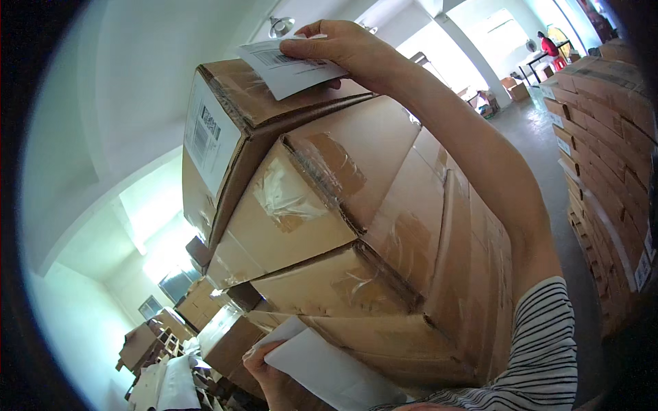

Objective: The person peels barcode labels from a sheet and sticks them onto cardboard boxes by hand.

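My right hand (336,51) reaches up to the top carton and pinches a white printed label (291,72) between thumb and fingers, just over the carton's top face. The top carton (274,113) bears another white barcode label (203,133) on its left side. Below it are several stacked brown cartons (301,198) closed with clear tape. Low in the view, my left hand (264,366) is closed on white paper sheets (329,366), held in front of the lower cartons; their faces look blank from here.
On the right stands a tall stack of flat cardboard (603,137) beside a grey floor (507,127). Boxes and loose packing (161,349) lie at the lower left. Far back, a person in red (548,46) sits at a table.
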